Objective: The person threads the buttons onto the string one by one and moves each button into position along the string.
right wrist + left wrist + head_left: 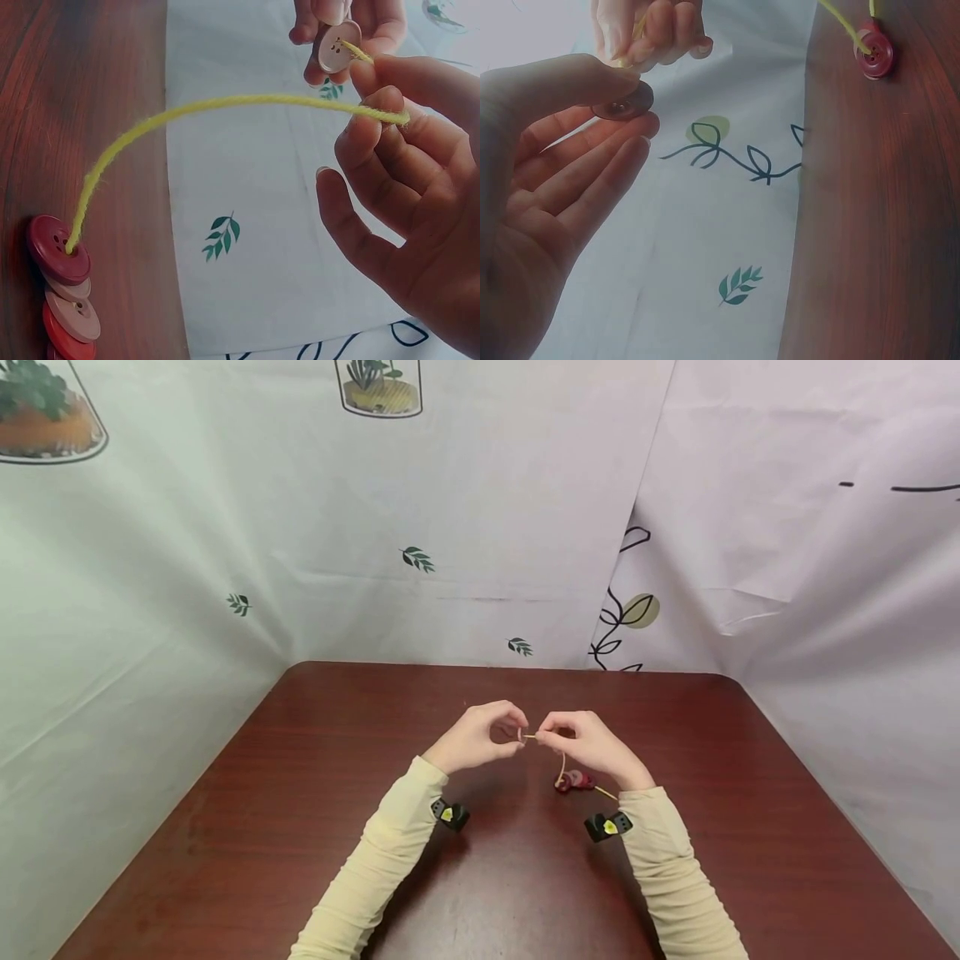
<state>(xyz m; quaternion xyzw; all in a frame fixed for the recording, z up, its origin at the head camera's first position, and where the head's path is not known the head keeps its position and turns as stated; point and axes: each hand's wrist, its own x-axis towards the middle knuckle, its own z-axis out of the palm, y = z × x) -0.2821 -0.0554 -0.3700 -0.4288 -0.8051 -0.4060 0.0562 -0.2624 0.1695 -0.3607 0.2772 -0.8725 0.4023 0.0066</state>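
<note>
My left hand (480, 737) pinches a pale pink button (339, 46) by its edge between thumb and fingers; from the left wrist it looks like a dark disc. Facing it, my right hand (588, 742) pinches a yellow cord (247, 100) close to its end, and the tip meets one of the button's holes in the right wrist view. From the right fingers the cord arcs down to several red and pink buttons (71, 315) strung in a row on the table. A dark red button (58, 247) tops that row.
The brown table (300, 827) spreads under both arms, and the strung buttons lie on it below the right hand. A white curtain (465, 510) with leaf prints hangs behind the far edge. Small dark cameras (450, 814) sit at both wrists.
</note>
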